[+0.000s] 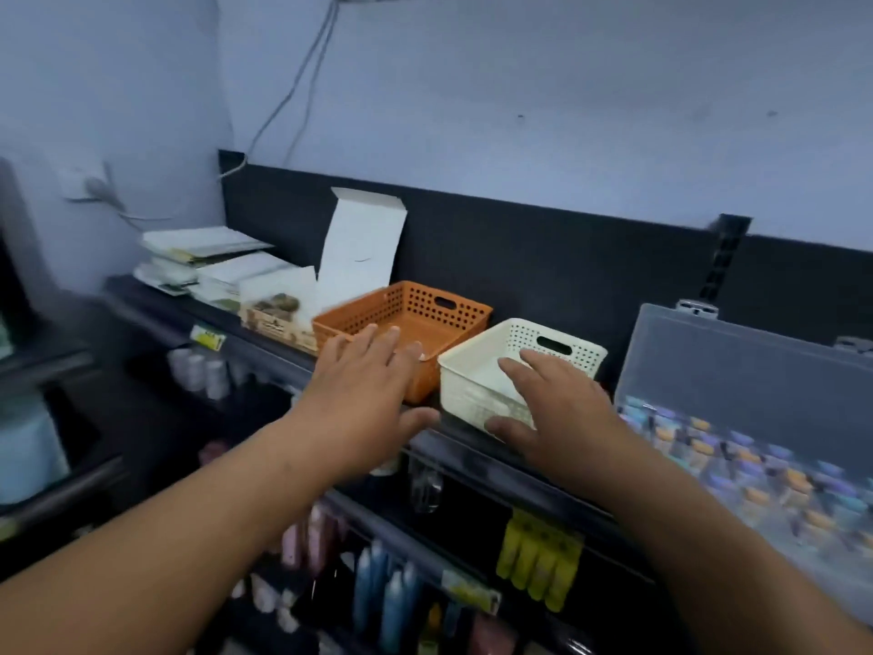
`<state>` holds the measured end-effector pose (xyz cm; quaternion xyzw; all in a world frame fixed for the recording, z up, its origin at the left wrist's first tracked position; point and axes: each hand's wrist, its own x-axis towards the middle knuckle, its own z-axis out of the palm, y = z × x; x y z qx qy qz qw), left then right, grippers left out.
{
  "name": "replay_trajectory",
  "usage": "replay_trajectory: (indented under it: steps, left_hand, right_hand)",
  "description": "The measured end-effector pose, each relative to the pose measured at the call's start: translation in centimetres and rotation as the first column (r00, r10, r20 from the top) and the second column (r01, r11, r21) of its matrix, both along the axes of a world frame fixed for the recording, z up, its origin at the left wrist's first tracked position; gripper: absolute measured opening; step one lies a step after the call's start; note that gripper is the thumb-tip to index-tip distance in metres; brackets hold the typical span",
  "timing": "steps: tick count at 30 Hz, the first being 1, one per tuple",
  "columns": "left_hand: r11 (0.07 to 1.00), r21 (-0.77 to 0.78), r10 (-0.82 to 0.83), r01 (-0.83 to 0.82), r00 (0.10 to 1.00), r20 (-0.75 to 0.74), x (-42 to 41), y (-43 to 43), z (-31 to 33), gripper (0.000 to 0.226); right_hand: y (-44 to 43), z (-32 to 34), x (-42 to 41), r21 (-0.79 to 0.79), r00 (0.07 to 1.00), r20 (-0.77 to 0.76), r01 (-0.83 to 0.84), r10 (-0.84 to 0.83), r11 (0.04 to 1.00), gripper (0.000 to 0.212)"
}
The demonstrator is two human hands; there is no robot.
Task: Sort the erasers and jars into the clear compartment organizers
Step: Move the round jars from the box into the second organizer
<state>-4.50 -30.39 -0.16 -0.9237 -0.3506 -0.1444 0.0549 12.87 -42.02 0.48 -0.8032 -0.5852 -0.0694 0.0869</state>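
Shelf (pixel 472 449) runs under both hands. Clear organizer (pixel 732 366), lid up, sits just right of the right hand (pixel 552 408); the coloured pieces inside are blurred. Orange basket (pixel 425 304) lies under the left hand (pixel 363 385), white basket (pixel 560 335) under the right. Both hands are spread and grip nothing. Likely reaching for the baskets: grip the walls, lift level.

- Orange basket (pixel 415 319): perforated matt plastic.
- Cream basket (pixel 543 345): the same perforated plastic.
- Clear organizer (pixel 737 371): translucent, cloudy plastic lid.
- White box (pixel 361 238): matt cardboard.
- Shelf (pixel 472 442): dark, smooth.
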Motion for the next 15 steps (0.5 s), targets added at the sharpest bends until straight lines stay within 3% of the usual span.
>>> replay_trajectory:
  steps: [7,15]
  left_hand:
    - [0.994,-0.052,0.096,-0.095,0.995,0.013,-9.0,8.3,0.2,0.080]
    - [0.975,-0.073,0.209,-0.208,0.978,0.017,-11.0,17.1,-0.2,0.080]
  right_hand:
    - [10.5,1.0,-6.8,-0.060,0.988,-0.049,-0.147,0.144,0.987,0.076]
    - [21.6,2.1,-7.9,-0.114,0.961,-0.044,-0.276,0.272,0.955,0.075]
